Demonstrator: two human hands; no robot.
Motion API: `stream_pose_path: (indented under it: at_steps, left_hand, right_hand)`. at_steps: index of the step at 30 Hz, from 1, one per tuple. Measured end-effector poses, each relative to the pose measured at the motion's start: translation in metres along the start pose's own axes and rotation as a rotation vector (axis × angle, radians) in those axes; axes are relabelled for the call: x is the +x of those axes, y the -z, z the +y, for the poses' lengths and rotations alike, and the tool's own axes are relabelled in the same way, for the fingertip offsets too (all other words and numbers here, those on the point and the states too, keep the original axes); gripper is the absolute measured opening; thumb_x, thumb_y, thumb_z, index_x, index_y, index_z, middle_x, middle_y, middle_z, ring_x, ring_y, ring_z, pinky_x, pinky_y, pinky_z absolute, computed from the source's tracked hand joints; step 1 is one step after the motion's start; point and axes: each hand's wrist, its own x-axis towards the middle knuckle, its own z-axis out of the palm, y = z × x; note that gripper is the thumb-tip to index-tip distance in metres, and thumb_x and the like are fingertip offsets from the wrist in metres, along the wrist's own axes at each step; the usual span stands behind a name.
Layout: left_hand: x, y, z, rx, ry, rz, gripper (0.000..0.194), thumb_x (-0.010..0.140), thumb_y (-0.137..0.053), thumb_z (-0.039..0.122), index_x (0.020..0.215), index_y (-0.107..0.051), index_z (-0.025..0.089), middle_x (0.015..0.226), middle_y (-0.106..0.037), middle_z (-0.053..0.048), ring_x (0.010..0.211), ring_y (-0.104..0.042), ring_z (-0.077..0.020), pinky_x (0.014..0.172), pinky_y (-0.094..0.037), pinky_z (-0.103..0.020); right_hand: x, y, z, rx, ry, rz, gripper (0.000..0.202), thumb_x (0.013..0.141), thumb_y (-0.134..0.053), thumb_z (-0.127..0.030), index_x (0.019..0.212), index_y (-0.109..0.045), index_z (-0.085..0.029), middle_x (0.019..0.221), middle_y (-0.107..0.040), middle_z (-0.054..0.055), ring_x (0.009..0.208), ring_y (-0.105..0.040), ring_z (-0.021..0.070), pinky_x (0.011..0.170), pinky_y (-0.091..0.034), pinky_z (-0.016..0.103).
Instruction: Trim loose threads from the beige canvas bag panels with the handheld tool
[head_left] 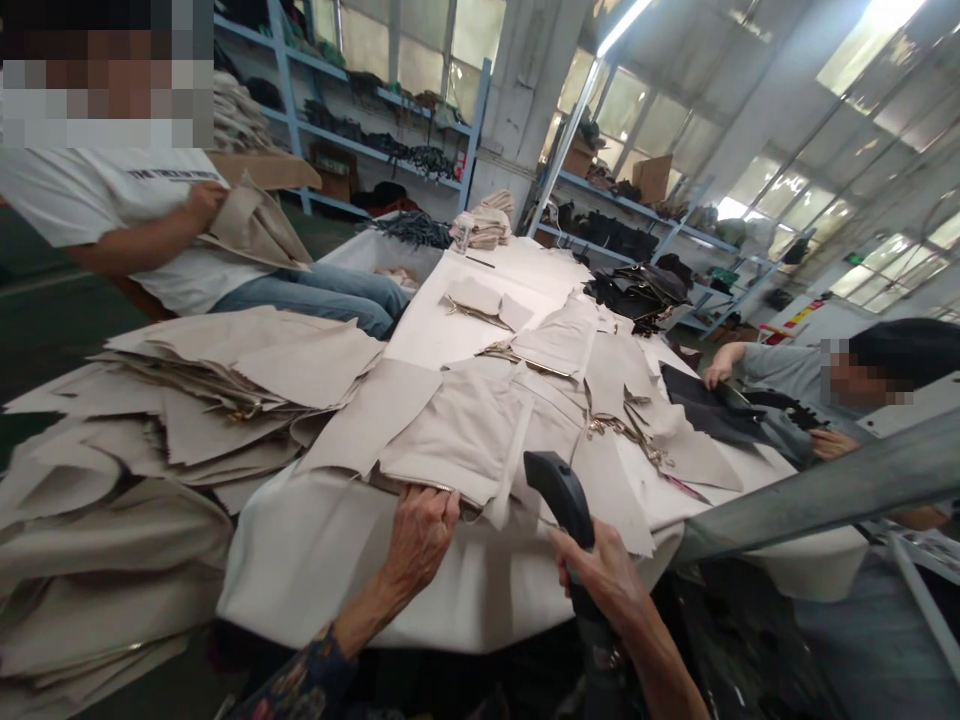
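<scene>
My left hand [421, 535] rests on the near edge of a beige cut fabric piece [457, 430], fingers curled over its hem. In my right hand [604, 575] I grip the handle of a black hand-held tool [564, 495], maybe a steamer or iron, whose head points up at the fabric. The piece lies on a white padded table [315, 560]. Further beige pieces with zippers [600, 420] lie spread beyond it.
A tall stack of beige pieces [187, 400] fills the left. A person in a white shirt [112, 200] sits at the back left, holding fabric. Another person [810, 390] at the right handles black fabric [705, 410]. Shelves [375, 130] line the back.
</scene>
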Motion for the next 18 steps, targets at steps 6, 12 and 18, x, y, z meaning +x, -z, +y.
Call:
stream_pose_path:
  at_steps: [6, 12, 18]
  left_hand:
    - [-0.001, -0.002, 0.000, -0.004, -0.001, 0.056, 0.038, 0.093, -0.037, 0.023, 0.066, -0.063, 0.018, 0.071, -0.064, -0.007, 0.077, -0.053, -0.0218, 0.076, -0.036, -0.037]
    - [-0.001, -0.004, 0.004, -0.007, 0.041, 0.088, 0.033, 0.090, -0.043, 0.021, 0.062, -0.062, 0.020, 0.068, -0.063, -0.007, 0.078, -0.054, -0.0227, 0.077, -0.039, -0.038]
    - [0.003, -0.010, 0.003, -0.071, 0.082, 0.110, 0.029, 0.087, -0.045, 0.016, 0.063, -0.062, 0.019, 0.071, -0.064, -0.009, 0.078, -0.055, -0.0236, 0.079, -0.041, -0.042]
  right_hand:
    - [-0.026, 0.003, -0.004, -0.052, 0.013, -0.095, 0.029, 0.081, -0.051, -0.045, 0.070, -0.048, -0.018, 0.046, -0.052, -0.005, 0.041, -0.051, 0.0118, 0.045, -0.043, 0.022]
    - [-0.009, -0.027, 0.006, -0.082, 0.016, -0.195, 0.033, 0.080, -0.048, -0.051, 0.074, -0.046, -0.019, 0.048, -0.051, -0.004, 0.043, -0.052, 0.0135, 0.045, -0.044, 0.024]
    - [0.013, -0.021, -0.008, -0.195, -0.007, -0.126, 0.038, 0.080, -0.044, -0.055, 0.064, -0.046, -0.020, 0.047, -0.053, 0.000, 0.044, -0.053, 0.0150, 0.046, -0.042, 0.026]
